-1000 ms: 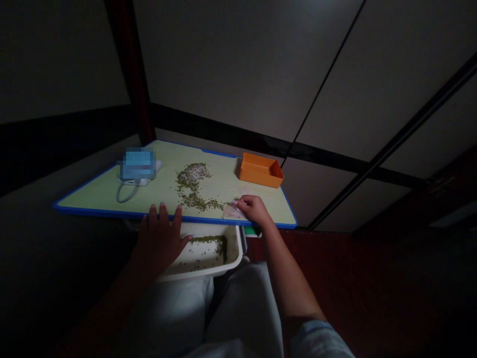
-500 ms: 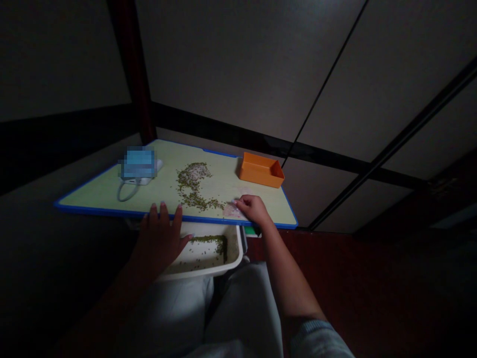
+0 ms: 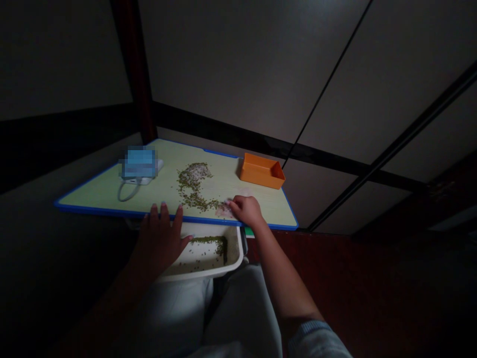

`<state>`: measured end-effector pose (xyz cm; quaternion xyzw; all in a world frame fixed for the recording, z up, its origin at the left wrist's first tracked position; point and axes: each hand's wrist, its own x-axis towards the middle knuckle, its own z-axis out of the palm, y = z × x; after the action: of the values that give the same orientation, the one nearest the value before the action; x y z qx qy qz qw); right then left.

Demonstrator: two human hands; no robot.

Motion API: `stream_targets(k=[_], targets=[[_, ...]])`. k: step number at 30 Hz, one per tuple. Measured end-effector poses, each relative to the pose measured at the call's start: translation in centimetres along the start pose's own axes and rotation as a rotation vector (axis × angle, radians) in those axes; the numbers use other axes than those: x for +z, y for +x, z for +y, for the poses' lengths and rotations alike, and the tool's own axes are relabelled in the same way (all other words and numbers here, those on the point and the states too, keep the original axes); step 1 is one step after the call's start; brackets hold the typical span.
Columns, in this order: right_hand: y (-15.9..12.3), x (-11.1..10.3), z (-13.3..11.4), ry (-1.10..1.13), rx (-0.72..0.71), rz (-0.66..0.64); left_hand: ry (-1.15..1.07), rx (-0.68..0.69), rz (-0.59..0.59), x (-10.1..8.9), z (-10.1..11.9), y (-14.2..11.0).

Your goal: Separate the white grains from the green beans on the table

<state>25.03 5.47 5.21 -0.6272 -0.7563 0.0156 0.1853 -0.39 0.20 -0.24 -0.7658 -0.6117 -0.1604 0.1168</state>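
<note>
Shifting slightly leftward, the right hand [image 3: 247, 211] has come nearer the trailing end of the seeds [image 3: 201, 201], which probably puts them in easier reach. Its fingers are curled narrow; whether they pinch any seeds, one cannot tell. The seeds lie on the board [image 3: 160, 191], just left of those fingertips. The left hand [image 3: 159, 241], spread wide, rests at the near edge, above the tub [image 3: 223, 270].

I can read no text, label, brand, number or sign in the head view. Pixelation covers the blue patch [image 3: 139, 163] on the white device [image 3: 137, 181]; I cannot resolve any characters there.
</note>
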Motion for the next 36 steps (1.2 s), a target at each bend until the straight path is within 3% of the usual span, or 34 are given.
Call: stream_targets(k=[11, 17, 22, 26, 32, 36], targets=[[-0.3, 0.8, 1.3, 0.263, -0.083, 0.006, -0.033, -0.007, -0.002, -0.1, 0.0, -0.1], [0.1, 1.2, 3.0, 0.498, 0.135, 0.189, 0.001, 0.018, 0.000, -0.1, -0.1, 0.0], [-0.2, -0.6, 4.3, 0.224, 0.371, 0.316, 0.004, 0.021, 0.014, 0.3, -0.4, -0.1], [-0.7, -1.7, 4.3, 0.024, 0.473, 0.286, -0.045, 0.010, 0.035, 0.5, -0.3, -0.2], [-0.5, -1.4, 3.8, -0.073, 0.387, 0.191, -0.055, -0.014, 0.011, 0.2, -0.2, -0.2], [-0.3, -1.1, 4.1, -0.026, 0.326, 0.166, -0.058, -0.015, 0.007, 0.3, -0.2, -0.1]])
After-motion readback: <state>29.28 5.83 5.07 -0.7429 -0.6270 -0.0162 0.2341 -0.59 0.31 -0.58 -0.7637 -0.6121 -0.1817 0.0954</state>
